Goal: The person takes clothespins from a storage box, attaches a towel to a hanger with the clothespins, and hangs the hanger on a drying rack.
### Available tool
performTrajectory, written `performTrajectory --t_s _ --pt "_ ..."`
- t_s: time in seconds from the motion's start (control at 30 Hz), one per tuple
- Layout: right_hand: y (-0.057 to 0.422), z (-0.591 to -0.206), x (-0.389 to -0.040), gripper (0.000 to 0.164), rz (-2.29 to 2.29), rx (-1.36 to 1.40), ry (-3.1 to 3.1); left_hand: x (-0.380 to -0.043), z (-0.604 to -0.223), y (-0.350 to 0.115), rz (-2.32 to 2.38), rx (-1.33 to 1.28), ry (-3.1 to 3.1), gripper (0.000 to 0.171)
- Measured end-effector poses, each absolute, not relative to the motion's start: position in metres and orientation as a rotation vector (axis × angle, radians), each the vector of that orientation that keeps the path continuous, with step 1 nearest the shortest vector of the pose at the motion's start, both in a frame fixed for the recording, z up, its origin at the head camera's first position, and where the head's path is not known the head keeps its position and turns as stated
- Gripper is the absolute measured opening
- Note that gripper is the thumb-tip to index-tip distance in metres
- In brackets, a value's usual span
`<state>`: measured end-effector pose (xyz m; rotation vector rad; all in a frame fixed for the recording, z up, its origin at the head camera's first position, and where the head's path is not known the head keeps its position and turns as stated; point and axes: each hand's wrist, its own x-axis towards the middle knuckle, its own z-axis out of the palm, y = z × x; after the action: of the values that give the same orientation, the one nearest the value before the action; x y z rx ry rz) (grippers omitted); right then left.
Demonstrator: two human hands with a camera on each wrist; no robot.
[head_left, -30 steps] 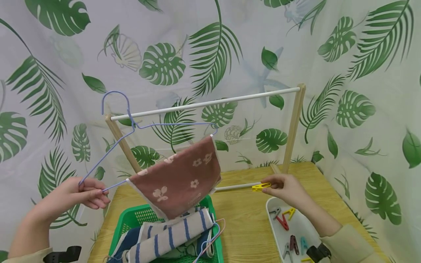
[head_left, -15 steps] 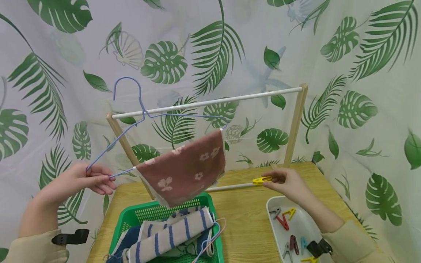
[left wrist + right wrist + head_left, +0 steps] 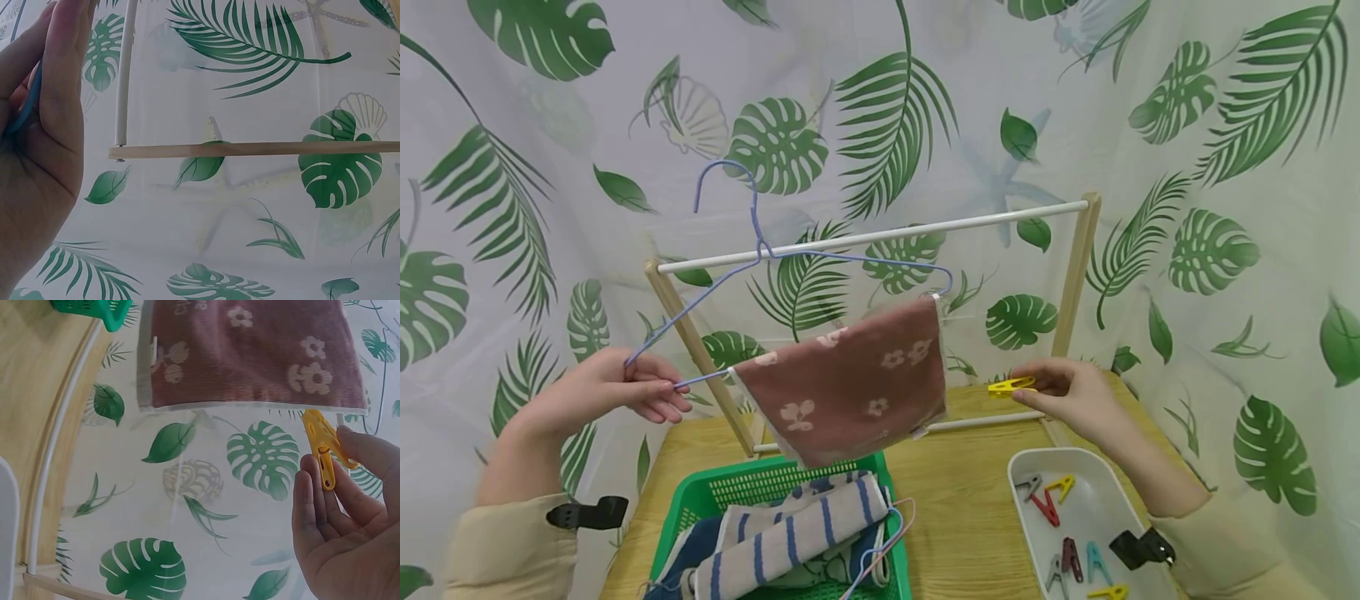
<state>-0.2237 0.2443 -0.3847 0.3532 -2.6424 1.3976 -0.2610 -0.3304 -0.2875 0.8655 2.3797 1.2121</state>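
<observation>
A blue-purple wire hanger (image 3: 758, 237) is held at its left corner by my left hand (image 3: 613, 387). Over its lower bar hangs a folded reddish-brown towel (image 3: 850, 379) with pale flowers, tilted up to the right. My right hand (image 3: 1067, 396) pinches a yellow clothespin (image 3: 1011, 386) by its handles, to the right of the towel in the head view. The right wrist view shows the clothespin (image 3: 322, 450) near the towel's edge; whether it touches I cannot tell. In the left wrist view, part of the hanger (image 3: 28, 103) passes through the left hand.
A drying rack with a white rail (image 3: 925, 229) and wooden posts stands on the table (image 3: 958, 517) behind the towel. The green basket (image 3: 688, 492) at front holds striped towels (image 3: 797, 533) and more hangers. A white tray (image 3: 1026, 462) with several clothespins stands at right.
The left hand has moved the hanger and towel up and to the right, in front of the rack's rail. My right hand has risen slightly with the clothespin.
</observation>
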Motion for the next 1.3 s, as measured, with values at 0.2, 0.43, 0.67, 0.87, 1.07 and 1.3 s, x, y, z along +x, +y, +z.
performTrajectory --t_s 0.2,0.43,0.67,0.87,1.07,1.3 --pt "0.250 -0.374 -0.224 0.032 1.304 0.319 -2.666 -0.266 -0.294 -0.314 1.229 0.825 2.357 0.028" --pt "0.251 -0.365 -0.226 0.035 1.323 0.322 -2.641 -0.270 -0.304 -0.298 1.258 0.793 2.315 0.031" --pt "0.249 -0.361 -0.225 0.034 1.374 0.359 -2.612 -0.273 -0.317 -0.288 1.284 0.832 2.271 0.033" --pt "0.248 -0.353 -0.225 0.034 1.371 0.371 -2.598 -0.274 -0.325 -0.283 1.315 0.888 2.248 0.030" --pt "0.247 -0.346 -0.225 0.034 1.338 0.381 -2.589 -0.274 -0.330 -0.280 1.331 0.866 2.255 0.029" --pt "0.249 -0.338 -0.225 0.033 1.308 0.372 -2.546 -0.275 -0.332 -0.279 1.338 0.833 2.251 0.031"
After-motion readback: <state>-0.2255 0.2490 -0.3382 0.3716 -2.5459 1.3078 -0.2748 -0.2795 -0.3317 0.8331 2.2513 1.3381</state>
